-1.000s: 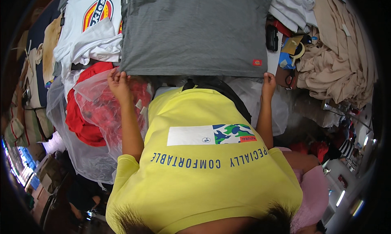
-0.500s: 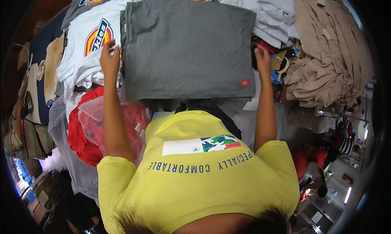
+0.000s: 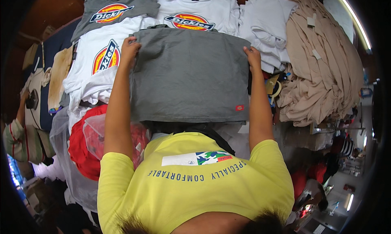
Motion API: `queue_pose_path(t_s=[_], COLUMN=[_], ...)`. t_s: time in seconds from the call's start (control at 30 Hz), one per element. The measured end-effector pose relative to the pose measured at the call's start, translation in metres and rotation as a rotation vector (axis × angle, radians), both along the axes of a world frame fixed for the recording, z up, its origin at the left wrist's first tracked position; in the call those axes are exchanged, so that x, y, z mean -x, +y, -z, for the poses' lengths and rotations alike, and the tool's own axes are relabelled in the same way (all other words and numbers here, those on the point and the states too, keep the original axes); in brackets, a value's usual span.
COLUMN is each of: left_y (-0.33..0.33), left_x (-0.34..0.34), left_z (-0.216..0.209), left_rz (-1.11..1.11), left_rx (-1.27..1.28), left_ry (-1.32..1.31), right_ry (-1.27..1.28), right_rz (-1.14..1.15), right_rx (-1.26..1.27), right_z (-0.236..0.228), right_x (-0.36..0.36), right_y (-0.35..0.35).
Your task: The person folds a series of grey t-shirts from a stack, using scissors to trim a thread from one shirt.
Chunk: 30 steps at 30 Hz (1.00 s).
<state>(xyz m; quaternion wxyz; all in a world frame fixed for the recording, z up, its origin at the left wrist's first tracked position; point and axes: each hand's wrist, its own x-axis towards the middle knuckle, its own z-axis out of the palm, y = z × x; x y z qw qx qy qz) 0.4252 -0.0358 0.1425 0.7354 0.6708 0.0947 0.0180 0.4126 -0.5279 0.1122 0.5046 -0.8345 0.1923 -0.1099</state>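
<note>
Tan cloth (image 3: 321,67) piles up at our 2 o'clock. Left hand (image 3: 129,50) and right hand (image 3: 253,58) grip the grey garment (image 3: 190,77) by its far corners, 12 o'clock; we'd just keep the pull even.

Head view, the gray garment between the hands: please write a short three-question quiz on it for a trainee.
1. Fill in: the left hand is at the far ____ corner of the gray garment.
2. True or false: the small red label is at the garment's far left corner.
3. Which large heap lies to the right of the folded white cloth? A) green cloth B) beige cloth C) navy cloth

Key: 1. left. 2. False; it is near the garment's near right corner. 3. B.
</note>
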Motion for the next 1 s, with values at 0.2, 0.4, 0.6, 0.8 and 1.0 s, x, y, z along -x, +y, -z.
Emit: queue_pose_path(t_s=[0.2,0.4,0.6,0.8,1.0], left_y=[0.026,0.093,0.137,0.24,0.213], left_x=[0.057,0.144,0.161,0.182,0.262], left_z=[-0.097,-0.187,-0.218,-0.273,-0.293], left_rz=[0.36,0.121,-0.073,-0.553,-0.765], left_rx=[0.087,-0.072,-0.152,-0.437,-0.845], left_ry=[-0.201,-0.67,-0.541,-0.71,-0.754], right_ry=[0.069,-0.391,-0.327,-0.138,-0.08], right_rz=[-0.295,-0.339,-0.595,-0.908,-1.008], right_rx=[-0.667,-0.795,-0.852,-0.715,-1.068], right_z=[-0.083,-0.197,-0.239,-0.254,-0.253], right_x=[0.051,0.108,0.012,-0.166,-0.202], right_y=[0.019,-0.005,0.056,0.211,0.326])
